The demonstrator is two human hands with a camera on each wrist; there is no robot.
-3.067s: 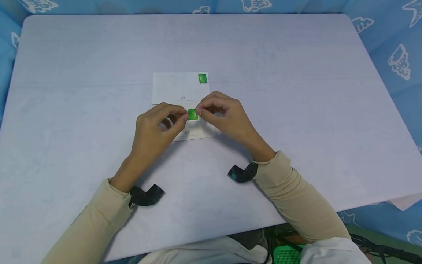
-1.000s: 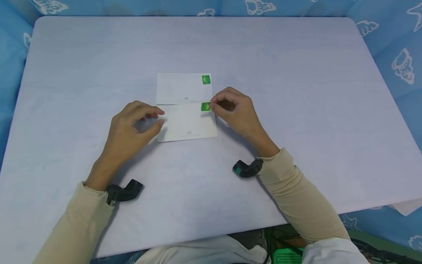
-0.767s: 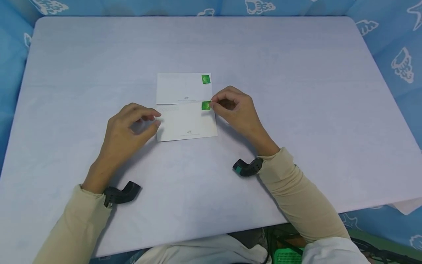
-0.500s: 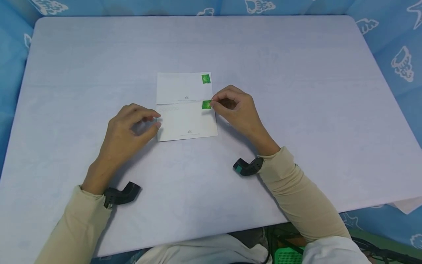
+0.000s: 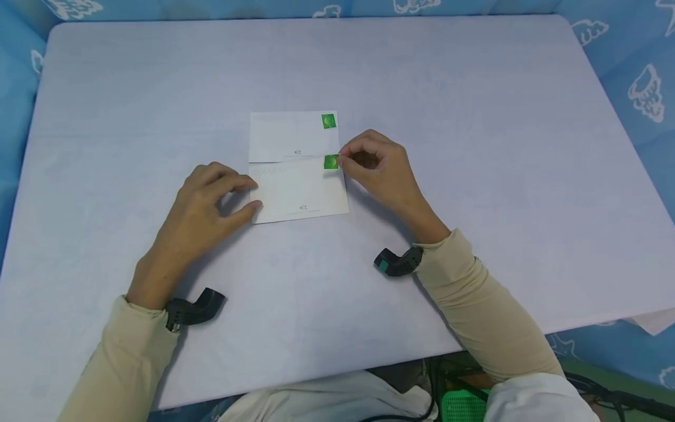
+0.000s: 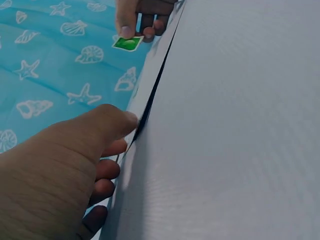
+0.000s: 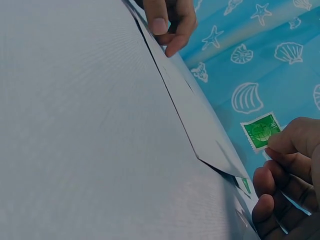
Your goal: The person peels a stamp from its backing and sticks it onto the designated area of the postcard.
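Note:
My right hand (image 5: 382,170) pinches a small green postage stamp (image 5: 330,162) between thumb and forefinger. The stamp hovers over the upper right corner of the nearer white envelope (image 5: 295,190); the right wrist view shows this stamp (image 7: 262,132) raised above the paper. My left hand (image 5: 208,208) is at that envelope's left edge, thumb and fingers apart, the thumb tip over the paper. In the left wrist view the left thumb (image 6: 112,122) lies close to the envelope's edge; firm contact cannot be told. A second white envelope (image 5: 285,135) lies directly behind, with a green stamp (image 5: 329,121) on its upper right corner.
Both envelopes lie on a table (image 5: 501,146) with a pale cloth. Blue curtains (image 5: 627,47) with white shell prints surround it. A green basket (image 5: 464,405) and black cables are below the near edge. Each wrist carries a black camera (image 5: 196,306).
Three seconds ago both hands were at the stamp over the nearer envelope's middle. The left hand has let go and moved to the left edge; the right has carried the stamp to the upper right corner.

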